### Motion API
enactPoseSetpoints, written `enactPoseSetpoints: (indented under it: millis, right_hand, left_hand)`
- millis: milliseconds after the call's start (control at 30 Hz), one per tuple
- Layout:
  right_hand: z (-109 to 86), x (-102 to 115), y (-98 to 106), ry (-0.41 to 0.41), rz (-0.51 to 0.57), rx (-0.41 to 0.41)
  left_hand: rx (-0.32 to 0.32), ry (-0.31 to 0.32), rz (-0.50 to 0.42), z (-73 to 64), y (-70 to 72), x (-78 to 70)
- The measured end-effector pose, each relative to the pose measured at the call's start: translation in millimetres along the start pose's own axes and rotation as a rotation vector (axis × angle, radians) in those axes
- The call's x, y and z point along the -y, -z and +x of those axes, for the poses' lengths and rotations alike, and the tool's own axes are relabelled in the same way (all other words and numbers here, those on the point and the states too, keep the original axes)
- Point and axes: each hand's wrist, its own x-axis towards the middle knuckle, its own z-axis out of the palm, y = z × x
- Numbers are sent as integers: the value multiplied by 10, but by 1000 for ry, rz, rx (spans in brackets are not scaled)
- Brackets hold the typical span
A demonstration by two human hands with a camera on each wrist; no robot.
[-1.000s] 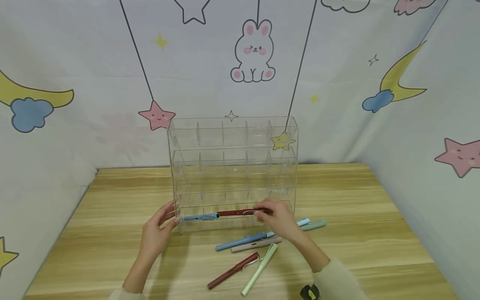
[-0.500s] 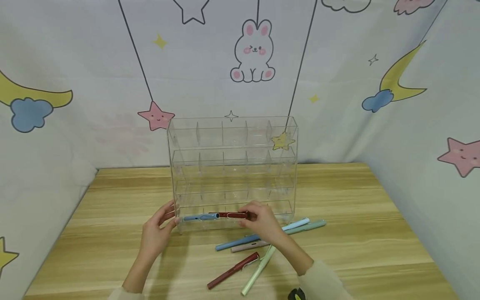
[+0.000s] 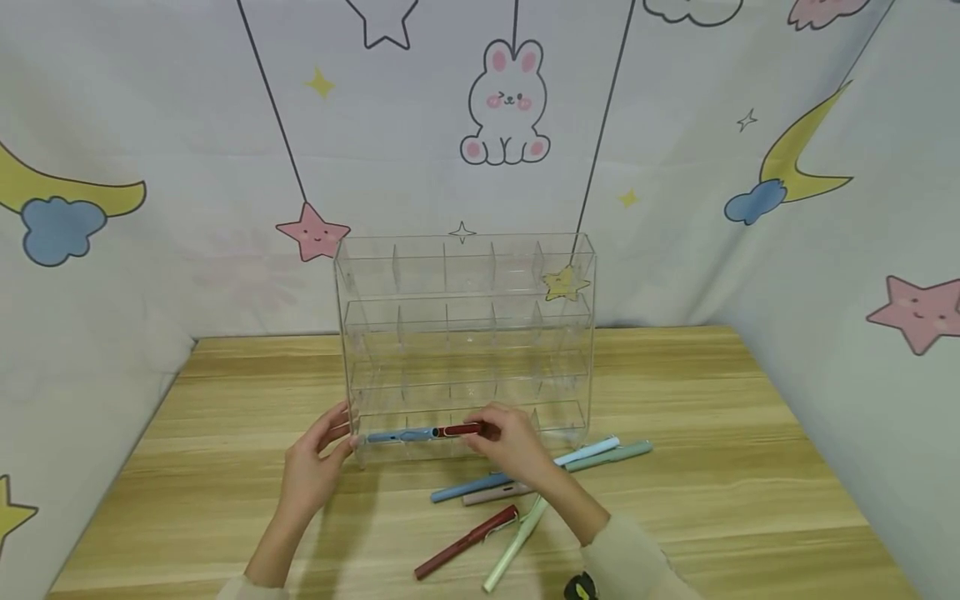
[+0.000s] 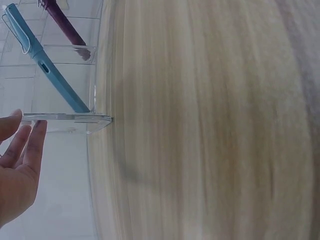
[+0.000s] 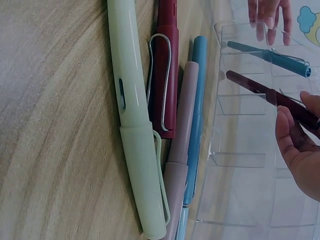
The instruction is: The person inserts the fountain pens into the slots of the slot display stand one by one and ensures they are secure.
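A clear acrylic rack [image 3: 468,320] with rows of small compartments stands upright on the wooden table. My left hand [image 3: 315,462] grips its left side panel near the bottom, thumb on one face and fingers on the other. A blue pen [image 3: 401,435] with a clip leans in the lowest row, at the left end. Beside it, my right hand [image 3: 513,446] pinches a dark red pen [image 3: 457,430] by its capped end. In the right wrist view this dark red pen [image 5: 250,87] slants into the compartment beside the blue pen, its lower end inside the rack.
Several pens lie in front of the rack: another dark red pen [image 3: 465,543], a pale green pen [image 3: 516,546], a greyish-pink pen [image 3: 487,495], a blue pen [image 3: 468,487], a light blue pen [image 3: 588,450] and a darker green pen [image 3: 611,457]. A printed cloth [image 3: 412,167] hangs behind.
My right hand has moved left and slightly down with the dark red pen, whose lower end has gone into the lowest row beside the blue pen. My left hand has stayed put.
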Motion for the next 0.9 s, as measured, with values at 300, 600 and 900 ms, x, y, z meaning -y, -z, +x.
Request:
enactPoseSetpoints:
  millis: [300,600,900]
  right_hand:
    - [-45,-18,33,-47,83,14]
    - [-84,-16,96,4,68,-22]
    - [-82,-4,113,-4,63,-4]
  left_hand:
    - [5,15,19,0,-9,19]
    - [6,30,11,-6,0,4]
    - [7,23,18,-3,-4,12]
